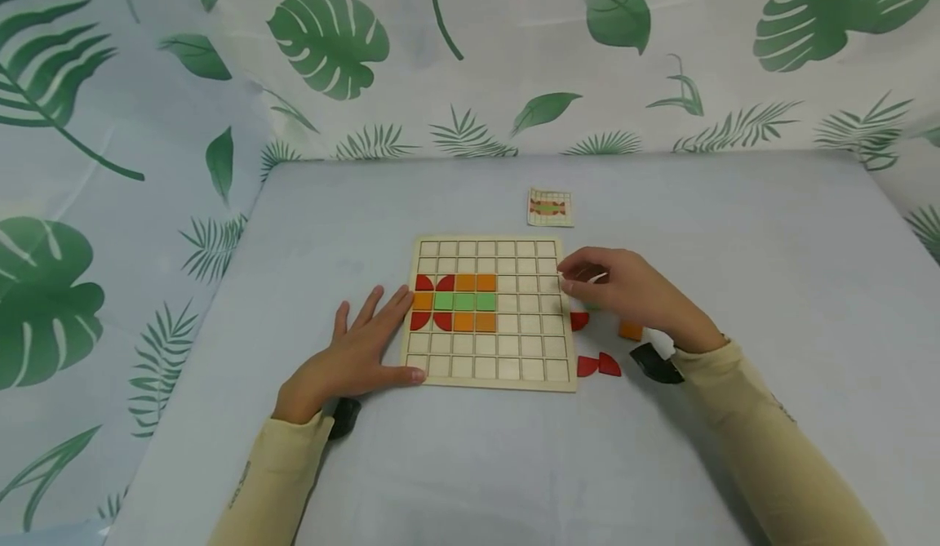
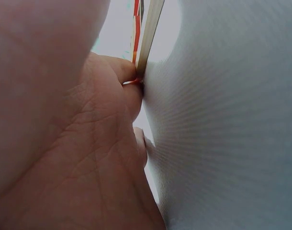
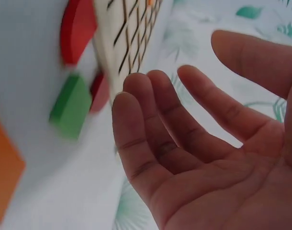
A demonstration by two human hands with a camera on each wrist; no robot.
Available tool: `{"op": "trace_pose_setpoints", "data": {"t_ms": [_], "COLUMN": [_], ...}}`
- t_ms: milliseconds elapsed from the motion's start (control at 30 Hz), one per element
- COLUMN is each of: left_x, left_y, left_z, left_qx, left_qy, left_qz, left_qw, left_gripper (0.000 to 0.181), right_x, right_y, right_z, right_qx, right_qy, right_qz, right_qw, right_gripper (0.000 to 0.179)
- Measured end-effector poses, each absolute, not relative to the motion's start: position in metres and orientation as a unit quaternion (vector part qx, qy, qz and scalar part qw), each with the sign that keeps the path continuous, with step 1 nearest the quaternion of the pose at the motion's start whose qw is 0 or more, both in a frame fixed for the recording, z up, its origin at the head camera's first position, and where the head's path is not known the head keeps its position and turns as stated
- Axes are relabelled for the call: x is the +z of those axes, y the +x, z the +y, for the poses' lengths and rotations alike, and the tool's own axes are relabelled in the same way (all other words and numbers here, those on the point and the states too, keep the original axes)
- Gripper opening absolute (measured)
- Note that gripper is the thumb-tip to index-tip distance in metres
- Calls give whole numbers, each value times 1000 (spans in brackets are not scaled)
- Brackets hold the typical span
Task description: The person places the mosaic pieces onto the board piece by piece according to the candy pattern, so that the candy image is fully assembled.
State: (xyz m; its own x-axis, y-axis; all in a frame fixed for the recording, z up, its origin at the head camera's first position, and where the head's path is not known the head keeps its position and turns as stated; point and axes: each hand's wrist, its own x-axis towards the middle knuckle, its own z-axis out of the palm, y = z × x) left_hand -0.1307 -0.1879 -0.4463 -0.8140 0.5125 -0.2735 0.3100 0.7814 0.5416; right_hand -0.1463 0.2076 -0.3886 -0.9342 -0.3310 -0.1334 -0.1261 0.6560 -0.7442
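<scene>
A wooden grid board (image 1: 520, 350) lies flat on the table, its left part filled with red quarter-round, orange square and green square tiles. My left hand (image 1: 352, 358) rests at the board's left edge with fingers spread, index fingertip and thumb on that edge. In the left wrist view the palm (image 2: 88, 153) faces the table beside the board's side. Over the board's right edge, my right hand (image 1: 624, 285) is loosely bent. The right wrist view shows its fingers (image 3: 131, 134) apart, with nothing between them. Below it lie a green tile (image 3: 72, 105) and red pieces (image 3: 79, 31).
Two red quarter-round pieces (image 1: 609, 365) lie by the board's lower right corner. Another red piece (image 1: 579, 321) is at its right edge, near an orange tile (image 1: 630, 330). A small pattern card (image 1: 550, 221) lies behind the board. Leaf-printed cloth (image 1: 485, 64) rises behind the table.
</scene>
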Motion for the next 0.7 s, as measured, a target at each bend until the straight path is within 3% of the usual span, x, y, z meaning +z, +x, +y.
{"op": "trace_pose_setpoints", "data": {"t_ms": [267,700], "left_x": [-446,-446], "left_y": [-130,-130], "left_z": [-188,-189], "left_qx": [246,247], "left_qy": [226,226], "left_qz": [920,919], "left_qw": [206,208], "left_gripper": [114,115], "right_x": [-388,-394], "right_y": [-152,-154], "right_z": [234,266], "right_qx": [-361,-249], "right_qy": [-135,-106], "right_qz": [911,934], "right_qw": [149,234], "right_gripper": [30,61]}}
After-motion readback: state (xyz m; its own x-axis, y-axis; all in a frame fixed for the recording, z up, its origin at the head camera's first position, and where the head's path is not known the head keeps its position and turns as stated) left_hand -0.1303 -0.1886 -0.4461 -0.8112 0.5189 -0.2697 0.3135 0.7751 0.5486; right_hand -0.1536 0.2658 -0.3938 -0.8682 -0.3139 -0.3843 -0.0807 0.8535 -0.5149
